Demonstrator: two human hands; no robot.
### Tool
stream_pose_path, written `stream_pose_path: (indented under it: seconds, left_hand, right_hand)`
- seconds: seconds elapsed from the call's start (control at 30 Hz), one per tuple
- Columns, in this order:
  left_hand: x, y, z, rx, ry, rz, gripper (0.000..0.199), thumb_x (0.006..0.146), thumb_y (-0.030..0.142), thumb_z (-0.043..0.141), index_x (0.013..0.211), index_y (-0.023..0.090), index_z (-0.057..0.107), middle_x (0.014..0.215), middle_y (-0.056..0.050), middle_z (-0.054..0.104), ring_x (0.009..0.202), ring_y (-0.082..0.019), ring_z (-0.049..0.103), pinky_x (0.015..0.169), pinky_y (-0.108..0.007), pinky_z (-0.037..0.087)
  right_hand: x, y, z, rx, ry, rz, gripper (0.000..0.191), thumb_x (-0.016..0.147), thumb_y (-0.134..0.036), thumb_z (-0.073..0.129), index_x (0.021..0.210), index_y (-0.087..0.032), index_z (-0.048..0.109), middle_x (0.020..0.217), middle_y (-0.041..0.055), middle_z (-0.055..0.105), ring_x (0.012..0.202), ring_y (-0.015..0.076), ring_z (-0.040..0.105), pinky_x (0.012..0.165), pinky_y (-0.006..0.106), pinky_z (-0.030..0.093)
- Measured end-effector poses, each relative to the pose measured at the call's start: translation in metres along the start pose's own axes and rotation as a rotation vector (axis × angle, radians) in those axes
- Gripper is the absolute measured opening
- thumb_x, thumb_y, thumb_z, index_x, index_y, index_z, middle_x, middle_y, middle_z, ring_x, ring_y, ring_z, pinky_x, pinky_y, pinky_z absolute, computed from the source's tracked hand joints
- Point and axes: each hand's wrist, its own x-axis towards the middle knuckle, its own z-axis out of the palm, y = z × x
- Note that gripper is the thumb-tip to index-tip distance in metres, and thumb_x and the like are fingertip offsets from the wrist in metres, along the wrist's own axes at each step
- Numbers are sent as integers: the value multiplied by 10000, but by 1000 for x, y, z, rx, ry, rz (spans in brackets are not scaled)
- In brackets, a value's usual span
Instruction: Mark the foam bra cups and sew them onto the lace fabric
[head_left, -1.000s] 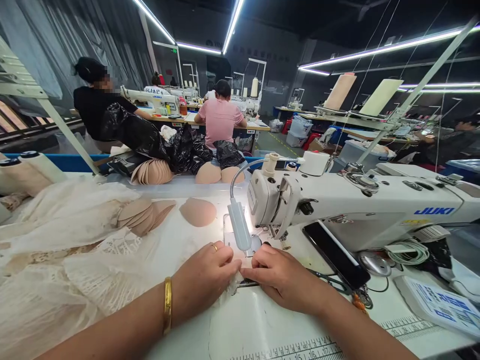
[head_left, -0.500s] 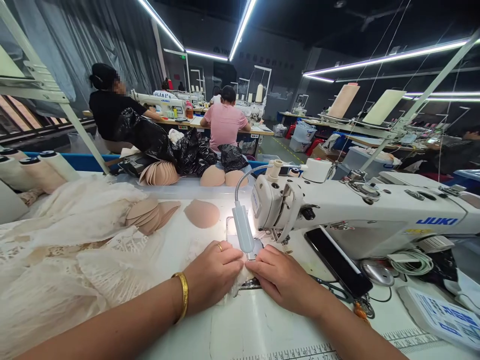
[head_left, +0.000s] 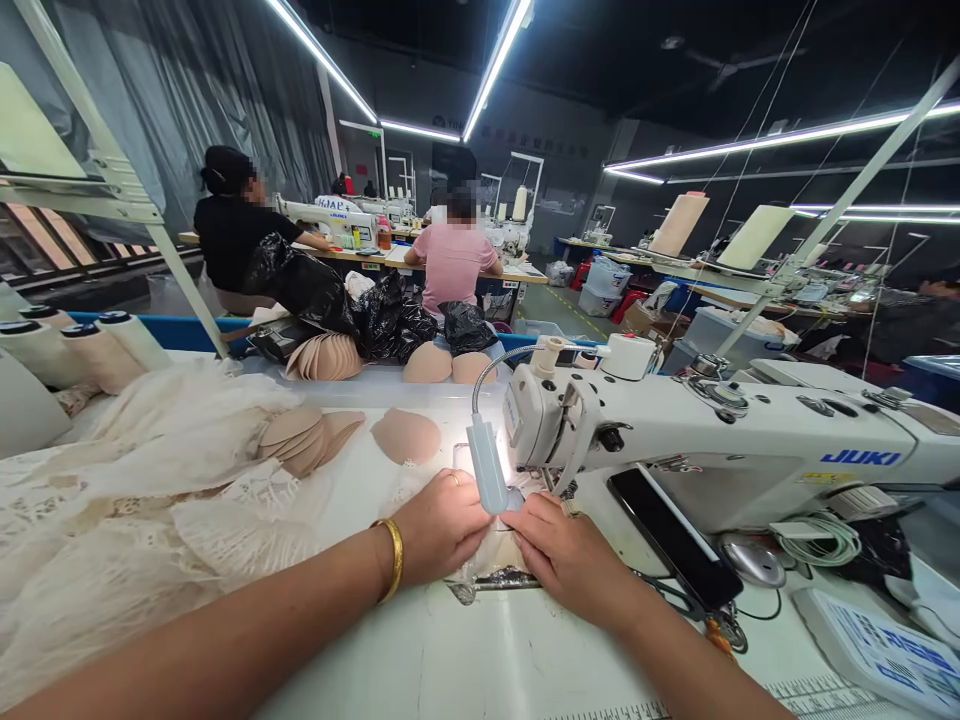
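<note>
From where I stand, the left hand (head_left: 442,525) has its fingers drawn in narrow on a small piece of pale cloth (head_left: 498,552), and the right hand (head_left: 566,550) holds its other side, fingertips nearly meeting. The cloth lies on the desk (head_left: 367,665), just in front of the sewing machine (head_left: 675,415); a lamp head (head_left: 487,468) hides the needle from me. I'd judge this to be the lining-up or feeding of an edge; the next move would call for level, even guidance, with fingertips clear of the needle. Beyond the left hand lies a single beige pad (head_left: 406,437), then a fanned stack of pads (head_left: 296,440) beside heaped lace (head_left: 112,520). Past the right hand rests a phone (head_left: 675,540).
</note>
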Motion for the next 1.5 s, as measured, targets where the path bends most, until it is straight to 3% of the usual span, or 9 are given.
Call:
stream_pose_path:
  seconds: [0.47,0.67,0.87,0.97,1.07,1.27,1.37,1.43,1.5]
  left_hand:
    - [5,-4,-2,45,-129,-51,167,963,124,495,916,169,649,931,-59,701,850,-238,604,779,-379,422]
    - [14,-3,-6,101,-178,-160,141,942,185,548,838,178,644,884,-85,669,857,-282,610,767,-426,424]
    - [8,0,-10,80,-193,-280,215,736,1,597,876,162,624,844,-86,680,790,-265,640,705,-374,470]
    - [-16,24,-25,7,-150,-292,306,797,-18,545,1019,177,623,919,-60,711,858,-224,672,784,-334,525]
    - [-51,54,-38,-151,-27,-287,394,890,68,546,1240,244,588,1216,-58,708,1129,-218,649,987,-356,518]
    - [-114,81,-45,-106,413,-713,292,908,274,632,1196,268,679,1274,-112,695,1215,-346,605,1015,-523,474]
    - [-121,113,-43,-590,481,-999,303,908,511,690,1059,249,714,1047,-101,739,992,-312,668,883,-454,522]
    - [-114,140,-39,-1272,289,-1127,523,861,707,694,1011,209,744,889,-103,758,782,-259,693,740,-376,529]
    - [-99,159,-35,-1797,243,-1185,747,722,801,771,1101,157,769,967,-158,790,866,-280,739,818,-370,540]
  right_hand:
    - [-2,3,3,-3,69,-27,281,1000,-100,504,1174,-256,660,903,49,646,791,217,613,618,285,441]
    - [0,3,3,158,36,77,215,1014,-158,507,1096,-271,670,890,53,635,834,241,617,660,311,452]
    - [5,-17,-9,298,-2,166,194,1037,-253,460,918,-250,612,833,40,625,805,242,601,725,360,466]
    - [9,-41,-14,673,-59,373,130,1058,-371,478,1046,-254,535,859,17,665,778,209,606,712,333,484]
    - [11,-67,-11,1185,-46,600,366,960,-451,671,1191,-250,470,797,-37,636,717,168,563,713,298,467]
    - [4,-105,12,1504,362,608,479,818,-429,853,1182,-262,589,714,-74,522,656,135,490,684,263,438]
    - [-4,-118,20,1528,463,605,422,853,-461,825,1187,-314,614,778,-59,534,680,143,536,713,281,492]
    - [-11,-127,26,1476,485,588,385,882,-500,790,1185,-320,635,805,-32,572,694,169,577,709,307,527]
    - [-23,-138,32,1417,504,573,382,901,-539,761,1188,-307,662,843,7,632,714,199,617,694,328,550]
